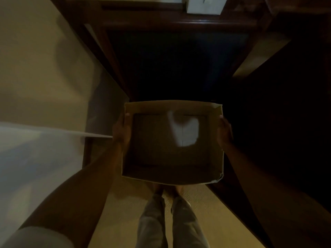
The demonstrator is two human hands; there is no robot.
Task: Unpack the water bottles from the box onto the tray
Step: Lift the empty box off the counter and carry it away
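I hold a shallow open cardboard box (172,174) in front of me, above my legs and the floor. My left hand (121,130) grips its left wall and my right hand (224,134) grips its right wall. Inside the box I see only a pale blurred patch (184,130) on the bottom; I cannot tell what it is. No water bottle and no tray show in the dim, blurred head view.
Dark wooden furniture (179,24) with a deep dark opening stands straight ahead. A pale wall or door (44,68) fills the left side. More dark wood rises on the right. A white object (204,5) sits on top at the far edge. Beige floor lies below.
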